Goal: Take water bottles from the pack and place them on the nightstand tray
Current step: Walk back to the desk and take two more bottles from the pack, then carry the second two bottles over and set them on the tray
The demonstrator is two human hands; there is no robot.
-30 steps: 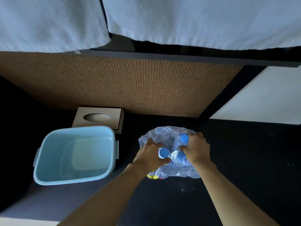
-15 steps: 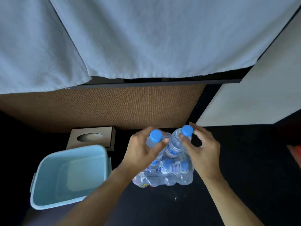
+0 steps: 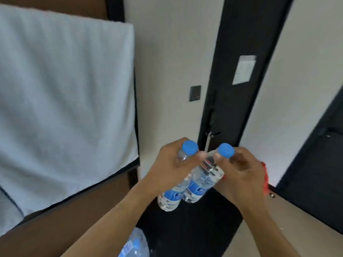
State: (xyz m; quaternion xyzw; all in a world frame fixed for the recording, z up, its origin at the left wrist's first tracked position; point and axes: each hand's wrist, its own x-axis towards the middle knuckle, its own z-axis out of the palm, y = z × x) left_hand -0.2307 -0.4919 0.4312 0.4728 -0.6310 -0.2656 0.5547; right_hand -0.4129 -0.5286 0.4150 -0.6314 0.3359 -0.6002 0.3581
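Note:
My left hand [image 3: 167, 167] grips a clear water bottle [image 3: 171, 195] with a blue cap and blue label around its neck and shoulder. My right hand [image 3: 239, 175] grips a second, matching water bottle [image 3: 199, 186] just under its cap. Both bottles hang in the air side by side, tilted, their bodies touching. The plastic-wrapped pack [image 3: 134, 245] with at least one more blue-capped bottle lies on the dark floor below, at the bottom edge. No nightstand or tray is in view.
A white towel [image 3: 65, 101] hangs over a dark rail on the left. A white wall with a dark switch plate [image 3: 194, 93] and a black door [image 3: 239, 71] bearing a paper notice stand ahead. Something red [image 3: 265, 180] shows behind my right hand.
Both hands have lifted a bottle each out of the pack and raised them. The view has swung up and right, from the floor with the blue bin to the wall and door.

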